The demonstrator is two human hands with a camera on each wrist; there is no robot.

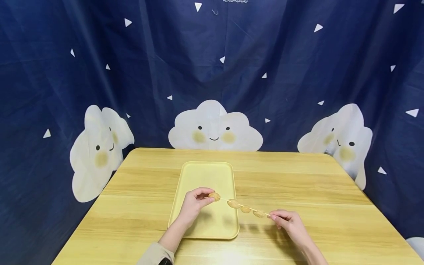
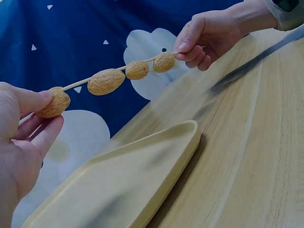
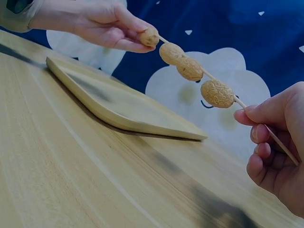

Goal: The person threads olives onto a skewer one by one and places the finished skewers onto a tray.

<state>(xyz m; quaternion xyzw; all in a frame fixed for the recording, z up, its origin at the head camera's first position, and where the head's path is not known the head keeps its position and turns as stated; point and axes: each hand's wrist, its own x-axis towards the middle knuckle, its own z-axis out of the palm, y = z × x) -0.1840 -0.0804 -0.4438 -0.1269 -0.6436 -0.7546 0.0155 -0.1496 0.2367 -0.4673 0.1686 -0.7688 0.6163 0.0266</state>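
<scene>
A thin wooden skewer [image 2: 77, 84] slants above the table, carrying three wrinkled golden-brown food balls [image 3: 217, 93] set close together towards its right end. My right hand [image 1: 289, 224] pinches the bare stick just beyond the last of them, and the stick's end lies across the palm in the right wrist view. At the far end, my left hand [image 1: 193, 206] grips another brown ball [image 2: 54, 103] between thumb and fingers. The stick meets this ball; how deep its tip goes is hidden. A gap of bare stick separates it from the others.
Below the left hand, a pale yellow rectangular tray [image 1: 208, 175] with a raised rim lies on the wooden table [image 1: 298, 176]. Behind the table hangs a dark blue curtain [image 1: 185, 55] printed with white clouds and triangles.
</scene>
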